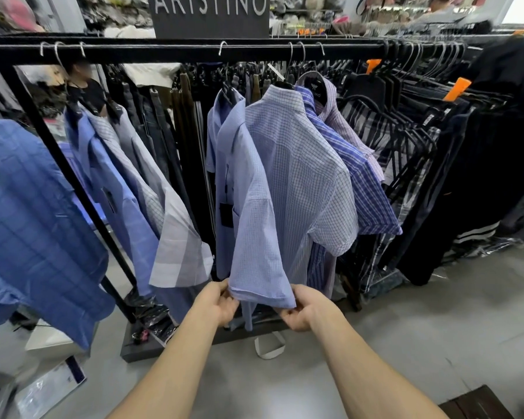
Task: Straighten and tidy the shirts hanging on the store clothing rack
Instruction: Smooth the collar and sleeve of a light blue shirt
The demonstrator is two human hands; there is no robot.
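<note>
A light blue fine-checked short-sleeved shirt (291,182) hangs on the black rack rail (179,51), its back turned toward me. My left hand (217,302) pinches the left corner of its sleeve hem. At the hem's right corner, my right hand (300,309) pinches the cloth too, so the sleeve is held stretched between both hands. A plain blue shirt (227,164) hangs just left of it. To its right hang a blue striped shirt (363,182) and a pale purple checked one (342,122).
More blue and grey shirts (127,176) hang at the left, beside a slanted black rack post (67,176). Dark trousers and garments (466,164) crowd the right side on black hangers. A brand sign (209,13) stands above the rail. Plastic bags lie on the rack base (146,346).
</note>
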